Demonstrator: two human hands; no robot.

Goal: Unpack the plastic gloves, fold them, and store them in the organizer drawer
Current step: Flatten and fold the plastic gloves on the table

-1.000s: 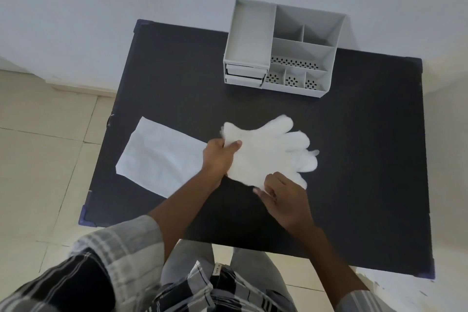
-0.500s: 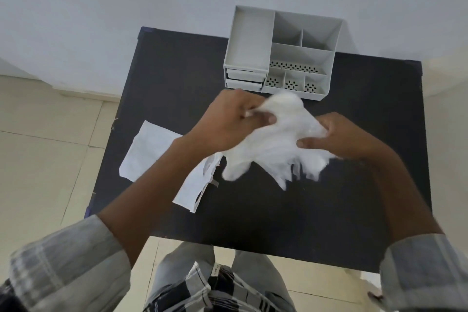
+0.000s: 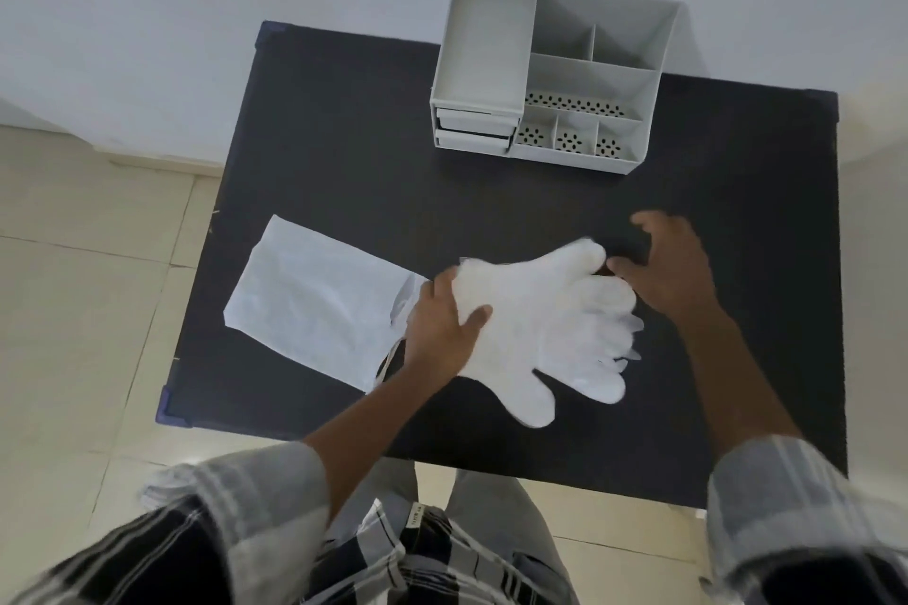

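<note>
A stack of thin white plastic gloves (image 3: 545, 324) lies spread flat on the black table (image 3: 344, 152), fingers pointing right. My left hand (image 3: 439, 334) grips the cuff end, thumb on top of the plastic. My right hand (image 3: 673, 268) hovers with fingers apart at the gloves' fingertips, its thumb touching the upper edge. The empty white packet (image 3: 314, 295) lies flat to the left, its torn end under my left wrist. The grey desk organizer (image 3: 550, 74) stands at the table's far edge, with two small drawers (image 3: 474, 130) shut at its front left.
The table stands against a white wall, with beige tiled floor to its left and right. Bare table surface lies between the gloves and the organizer. My lap and checked shirt fill the bottom of the view.
The gloves were lifted in both hands half a second ago; now they lie flat on the table again, turned over with the thumb toward me. My right hand has let go.
</note>
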